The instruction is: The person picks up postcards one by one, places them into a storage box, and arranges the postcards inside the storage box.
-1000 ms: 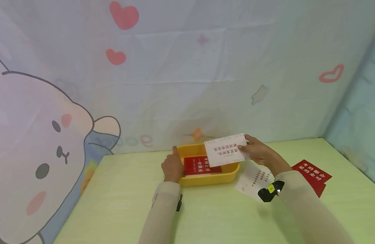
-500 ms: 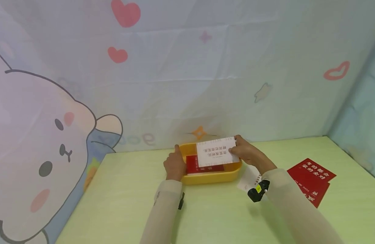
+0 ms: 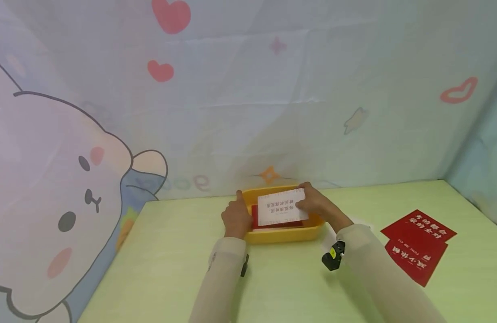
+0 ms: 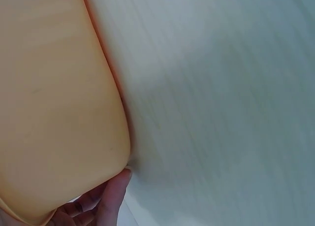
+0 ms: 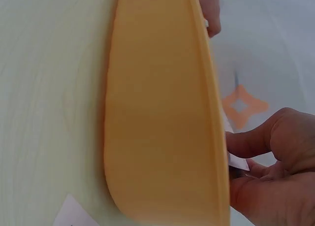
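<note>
Green table (image 3: 163,273) | left hand (image 3: 236,219) is gripping yellow tray (image 3: 285,237) at its end, apparently steadying it | right hand (image 3: 315,204) is pinching white card (image 3: 281,207) by its edge over tray, apparently for control | red cards (image 3: 417,244) are lying right of that hand

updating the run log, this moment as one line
left grip: holds yellow tray at left end | right grip: pinches white printed card over tray | in tray: red printed card | table, right: overlapping red cards
</note>
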Tool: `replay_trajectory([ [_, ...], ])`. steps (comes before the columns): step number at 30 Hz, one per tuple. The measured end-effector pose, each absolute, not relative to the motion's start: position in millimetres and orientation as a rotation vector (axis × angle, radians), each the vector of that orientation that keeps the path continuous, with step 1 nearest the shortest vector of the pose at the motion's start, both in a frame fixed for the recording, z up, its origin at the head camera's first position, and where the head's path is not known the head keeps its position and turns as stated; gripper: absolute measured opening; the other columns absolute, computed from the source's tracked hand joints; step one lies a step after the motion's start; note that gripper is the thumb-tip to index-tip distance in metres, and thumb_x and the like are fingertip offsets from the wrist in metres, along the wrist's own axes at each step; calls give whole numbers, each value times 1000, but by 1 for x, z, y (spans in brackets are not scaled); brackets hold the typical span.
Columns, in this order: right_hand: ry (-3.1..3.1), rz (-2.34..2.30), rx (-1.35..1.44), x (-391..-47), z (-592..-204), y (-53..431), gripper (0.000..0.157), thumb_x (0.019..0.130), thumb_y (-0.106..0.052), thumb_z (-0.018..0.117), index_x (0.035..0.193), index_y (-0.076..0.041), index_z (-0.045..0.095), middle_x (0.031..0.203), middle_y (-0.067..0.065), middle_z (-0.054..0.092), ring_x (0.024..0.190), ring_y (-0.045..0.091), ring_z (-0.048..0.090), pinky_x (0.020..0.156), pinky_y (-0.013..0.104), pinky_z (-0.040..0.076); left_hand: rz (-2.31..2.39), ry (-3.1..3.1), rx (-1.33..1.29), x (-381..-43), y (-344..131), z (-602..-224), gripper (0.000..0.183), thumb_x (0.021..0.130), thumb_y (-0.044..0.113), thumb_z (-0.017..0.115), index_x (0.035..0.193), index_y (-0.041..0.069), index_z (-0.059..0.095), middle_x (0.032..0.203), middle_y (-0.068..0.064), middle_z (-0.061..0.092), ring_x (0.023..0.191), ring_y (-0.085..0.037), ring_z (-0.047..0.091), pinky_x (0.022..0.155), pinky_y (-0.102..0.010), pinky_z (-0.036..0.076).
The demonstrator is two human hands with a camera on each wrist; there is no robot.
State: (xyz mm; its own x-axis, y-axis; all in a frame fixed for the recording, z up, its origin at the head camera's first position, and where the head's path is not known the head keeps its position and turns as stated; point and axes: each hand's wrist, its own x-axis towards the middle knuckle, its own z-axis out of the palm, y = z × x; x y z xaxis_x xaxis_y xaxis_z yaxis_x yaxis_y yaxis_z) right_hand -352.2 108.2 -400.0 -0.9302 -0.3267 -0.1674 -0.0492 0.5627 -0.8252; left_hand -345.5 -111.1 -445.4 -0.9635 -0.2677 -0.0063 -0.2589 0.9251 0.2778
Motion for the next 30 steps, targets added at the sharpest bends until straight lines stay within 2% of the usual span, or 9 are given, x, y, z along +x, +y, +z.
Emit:
replay_trajectory([
  [6,2613,-1219,-321,-357,-408,100,63,92,-4,58,145,13,28,130,31,53,101,33,57,99,48,48,-431,-3060,411,-343,-110,-442,82,87,21,73,155,15,28,112,-17,65,83,-29,61,88,-46,56],
  [11,2712,-1091,-302,-359,-417,94,61,91,-9,64,142,11,39,134,29,54,111,35,56,107,50,45,-425,-3074,396,-341,-111,-441,86,83,16,75,154,16,27,111,-18,65,83,-30,64,83,-47,55],
  [17,2796,-983,-369,-354,-426,92,66,89,-12,67,142,14,38,135,32,54,113,40,56,108,53,43,-422,-3064,392,-340,-110,-443,86,82,14,75,154,15,27,112,-18,65,83,-31,65,81,-47,55],
  [25,2844,-906,-335,-348,-432,88,73,91,-14,68,147,13,30,145,34,44,129,45,47,115,53,36,-422,-3052,386,-338,-109,-443,85,82,14,75,153,15,28,110,-18,66,84,-31,65,82,-47,55],
  [30,2894,-829,-347,-347,-434,86,70,89,-15,71,141,15,36,137,35,48,118,43,50,110,52,41,-431,-3058,386,-335,-109,-441,85,83,14,75,154,15,27,113,-19,65,87,-31,64,85,-47,55],
])
